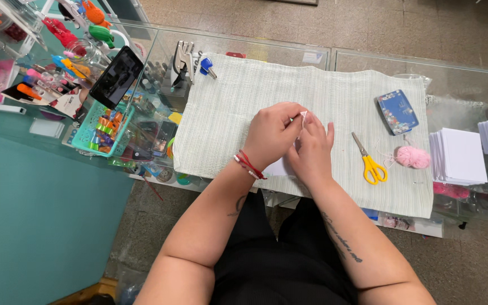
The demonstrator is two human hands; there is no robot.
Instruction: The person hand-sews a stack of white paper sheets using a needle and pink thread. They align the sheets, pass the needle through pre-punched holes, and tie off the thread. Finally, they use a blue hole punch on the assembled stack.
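My left hand [271, 135] and my right hand [313, 149] meet over the middle of a pale striped cloth mat [238, 96] on a glass counter. Both pinch a small white piece of paper [303, 116], of which only a corner shows between the fingers; more white paper [279, 168] peeks out under the hands. A red string bracelet sits on my left wrist. Yellow-handled scissors [370, 162] lie on the mat just right of my right hand.
A pink yarn pompom [413, 156] and a blue patterned tin [397, 111] lie on the mat's right side. Stacks of white paper [461, 155] stand further right. At left are a black phone [116, 77], a teal basket [98, 133], a punch tool [183, 62] and craft supplies.
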